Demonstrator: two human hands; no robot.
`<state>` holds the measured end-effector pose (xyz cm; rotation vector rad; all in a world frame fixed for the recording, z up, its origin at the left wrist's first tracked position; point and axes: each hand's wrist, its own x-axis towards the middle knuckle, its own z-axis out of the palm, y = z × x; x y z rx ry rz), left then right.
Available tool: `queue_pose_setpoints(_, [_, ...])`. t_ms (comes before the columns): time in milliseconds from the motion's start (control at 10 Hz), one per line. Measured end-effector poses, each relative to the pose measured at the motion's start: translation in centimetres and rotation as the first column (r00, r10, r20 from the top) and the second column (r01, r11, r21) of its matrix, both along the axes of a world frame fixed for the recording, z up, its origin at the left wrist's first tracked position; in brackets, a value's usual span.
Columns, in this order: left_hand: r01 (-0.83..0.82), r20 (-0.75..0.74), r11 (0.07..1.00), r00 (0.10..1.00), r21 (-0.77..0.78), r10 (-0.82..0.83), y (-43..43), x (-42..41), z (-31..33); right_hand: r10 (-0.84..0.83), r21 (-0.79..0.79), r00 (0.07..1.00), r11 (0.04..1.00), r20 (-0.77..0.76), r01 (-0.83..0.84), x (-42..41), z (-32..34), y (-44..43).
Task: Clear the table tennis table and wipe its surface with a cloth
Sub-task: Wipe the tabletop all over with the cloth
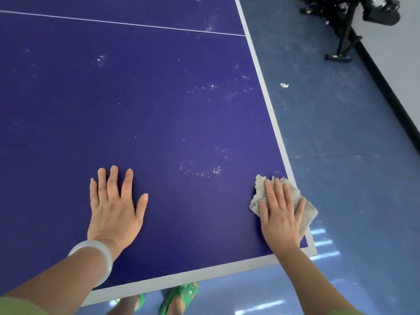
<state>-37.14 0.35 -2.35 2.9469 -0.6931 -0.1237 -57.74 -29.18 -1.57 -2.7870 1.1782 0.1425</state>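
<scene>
My right hand (pixel 281 214) lies flat, fingers straight, pressing the grey cloth (pixel 258 189) onto the near right corner of the blue surface (pixel 159 110). The cloth laps over the edge. My left hand (pixel 116 208) rests flat, holding nothing. I judge the wiping is under way; next I should sweep towards the white specks (pixel 202 170). No container shows.

The left hand (pixel 116 210) lies flat, palm down, with its fingers straight and spread and the thumb set out to the right. Its bare forearm comes in from the lower left, and the wrist carries a pale bangle (pixel 97 255). The right hand (pixel 280 214) is also flat, fingers straight and close together, pressing down on a grey cloth (pixel 310 212), its bare forearm coming from the lower right.
</scene>
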Motion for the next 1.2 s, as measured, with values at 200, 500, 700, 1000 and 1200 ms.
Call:
queue_pose_setpoints(200, [-0.006, 0.000, 1.000, 1.000, 0.007, 0.006, 0.0, 0.0, 0.0, -0.005, 0.068, 1.000, 0.998, 0.026, 0.003, 10.5, -0.7, -0.7])
queue_pose_setpoints(500, [-0.002, -0.005, 1.000, 1.000, 0.006, 0.002, 0.1, -0.1, 0.2, 0.234, 0.039, 0.972, 0.971, 0.033, -0.235, -5.0, -0.8, 2.6])
queue_pose_setpoints(700, [-0.009, -0.006, 1.000, 1.000, 0.001, 0.009, 0.0, -0.2, 0.0, 0.335, 0.039, 0.942, 0.942, -0.010, -0.335, -3.7, 0.2, -3.4])
queue_pose_setpoints(1000, [-0.002, 0.013, 1.000, 1.000, 0.011, 0.002, -0.1, -0.2, -0.1, 0.037, 0.106, 0.997, 0.993, 0.069, -0.044, 18.5, -0.2, -5.5])
queue_pose_setpoints(1200, [-0.003, 0.013, 1.000, 1.000, 0.014, 0.003, -0.2, -0.1, 0.0, 0.511, 0.035, 0.858, 0.858, 0.041, -0.513, 16.7, -0.5, -2.2])
